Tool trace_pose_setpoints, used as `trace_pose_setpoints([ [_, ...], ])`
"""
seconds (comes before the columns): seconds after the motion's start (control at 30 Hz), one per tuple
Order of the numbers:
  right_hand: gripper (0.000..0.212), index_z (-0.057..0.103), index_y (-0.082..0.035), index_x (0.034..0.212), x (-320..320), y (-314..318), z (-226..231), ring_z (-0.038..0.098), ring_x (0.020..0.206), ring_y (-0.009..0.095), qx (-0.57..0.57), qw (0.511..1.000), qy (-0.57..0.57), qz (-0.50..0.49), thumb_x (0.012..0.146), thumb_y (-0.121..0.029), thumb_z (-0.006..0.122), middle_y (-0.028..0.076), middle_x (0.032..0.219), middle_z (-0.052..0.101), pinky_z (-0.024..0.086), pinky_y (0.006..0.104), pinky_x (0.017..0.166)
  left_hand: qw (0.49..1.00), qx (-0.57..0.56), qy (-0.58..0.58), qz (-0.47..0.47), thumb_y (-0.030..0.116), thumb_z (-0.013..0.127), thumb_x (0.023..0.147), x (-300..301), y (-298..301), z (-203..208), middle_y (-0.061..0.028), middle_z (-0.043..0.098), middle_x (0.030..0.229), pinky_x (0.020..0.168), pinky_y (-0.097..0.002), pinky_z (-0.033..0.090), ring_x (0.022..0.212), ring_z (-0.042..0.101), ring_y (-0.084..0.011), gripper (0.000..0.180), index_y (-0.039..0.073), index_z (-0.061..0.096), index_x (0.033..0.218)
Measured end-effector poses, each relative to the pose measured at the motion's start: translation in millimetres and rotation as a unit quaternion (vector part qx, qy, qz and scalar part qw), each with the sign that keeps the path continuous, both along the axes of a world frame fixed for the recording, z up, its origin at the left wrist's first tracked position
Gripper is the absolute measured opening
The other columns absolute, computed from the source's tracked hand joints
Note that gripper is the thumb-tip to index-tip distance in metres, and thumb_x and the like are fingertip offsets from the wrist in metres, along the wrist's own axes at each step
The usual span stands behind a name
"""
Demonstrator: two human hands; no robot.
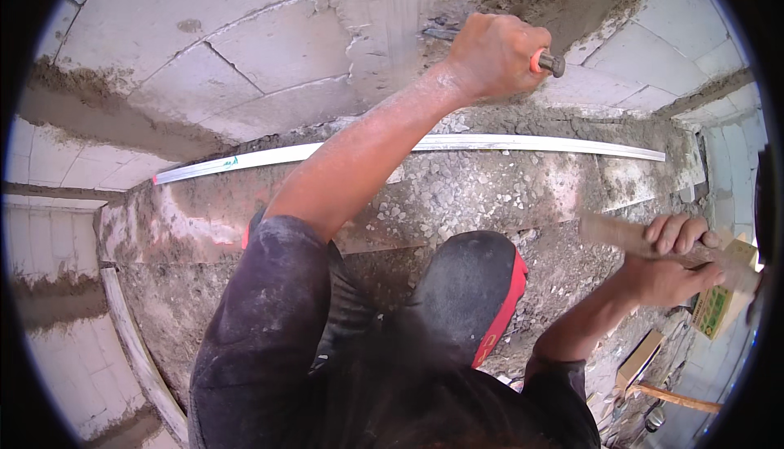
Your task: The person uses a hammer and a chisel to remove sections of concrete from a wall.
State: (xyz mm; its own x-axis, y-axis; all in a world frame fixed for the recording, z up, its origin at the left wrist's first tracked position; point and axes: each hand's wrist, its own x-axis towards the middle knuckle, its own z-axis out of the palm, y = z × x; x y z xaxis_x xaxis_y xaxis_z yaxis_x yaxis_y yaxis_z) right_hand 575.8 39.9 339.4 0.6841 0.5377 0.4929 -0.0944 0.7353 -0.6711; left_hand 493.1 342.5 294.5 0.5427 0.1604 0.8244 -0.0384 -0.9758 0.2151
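My left hand [500, 55] is closed round a chisel [555, 65] with an orange grip. Its round metal striking end sticks out to the right of the fist, and the dark blade on the other side lies against the chipped block wall [392, 16]. Low on the right, my right hand [671, 261] grips the wooden handle of a hammer [616, 234]. Motion blurs this handle. A dark shape at its far right end looks like the head, but it is partly cut off by the picture's rim. The hammer is well apart from the chisel.
A long white metal straightedge [523, 143] lies along the wall's foot. Stone chips [449, 192] litter the floor. At right are a yellow-green box [712, 312], a cardboard box [641, 359] and a wooden-handled tool [678, 398]. A pale strip [135, 335] runs along the left wall.
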Motion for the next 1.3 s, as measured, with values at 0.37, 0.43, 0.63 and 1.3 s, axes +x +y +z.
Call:
trace_pose_setpoints([
  [0.37, 0.047, 0.058, -0.005, 0.094, -28, 24, 5, 0.044, 0.044, 0.008, -0.199, 0.936, -0.049, -0.287, 0.102, -0.05, 0.045, -0.001, 0.06, 0.049, 0.037, 0.0229, 0.034, 1.0, -0.007, 0.003, 0.013, 0.024, 0.074, 0.071, -5, 3, -4, -0.0043, 0.063, 0.067, 0.056, -0.0405, 0.051, 0.067, 0.066, -0.0258, 0.017, 0.014, 0.062, 0.076],
  [0.43, 0.045, 0.059, -0.005, 0.094, -21, 38, 8, 0.046, 0.045, 0.008, -0.07, 0.972, -0.037, -0.221, 0.102, -0.047, 0.046, 0.0, 0.063, 0.051, 0.038, 0.024, 0.035, 1.0, -0.014, 0.011, 0.013, 0.025, 0.074, 0.071, -1, 0, -1, -0.0045, 0.063, 0.067, 0.055, -0.0404, 0.05, 0.067, 0.065, -0.026, 0.017, 0.014, 0.062, 0.076],
  [0.63, 0.04, 0.051, -0.009, 0.083, -32, 39, -35, 0.042, 0.042, 0.006, -0.473, 0.867, -0.146, -0.057, 0.104, -0.042, 0.042, -0.004, 0.057, 0.047, 0.037, 0.0215, 0.037, 0.998, -0.002, 0.027, 0.049, 0.026, 0.074, 0.072, -7, 2, -11, -0.0058, 0.063, 0.066, 0.055, -0.0403, 0.051, 0.066, 0.066, -0.0266, 0.018, 0.013, 0.062, 0.075],
  [1.3, 0.031, 0.058, -0.007, 0.102, 14, 41, 0, 0.052, 0.052, 0.011, 0.069, 0.982, -0.159, -0.073, 0.105, -0.034, 0.043, 0.003, 0.073, 0.054, 0.042, 0.0249, 0.038, 0.996, -0.051, 0.003, 0.069, 0.026, 0.073, 0.072, 13, 1, 7, -0.0073, 0.068, 0.068, 0.058, -0.043, 0.054, 0.067, 0.069, -0.0301, 0.015, 0.013, 0.064, 0.073],
])
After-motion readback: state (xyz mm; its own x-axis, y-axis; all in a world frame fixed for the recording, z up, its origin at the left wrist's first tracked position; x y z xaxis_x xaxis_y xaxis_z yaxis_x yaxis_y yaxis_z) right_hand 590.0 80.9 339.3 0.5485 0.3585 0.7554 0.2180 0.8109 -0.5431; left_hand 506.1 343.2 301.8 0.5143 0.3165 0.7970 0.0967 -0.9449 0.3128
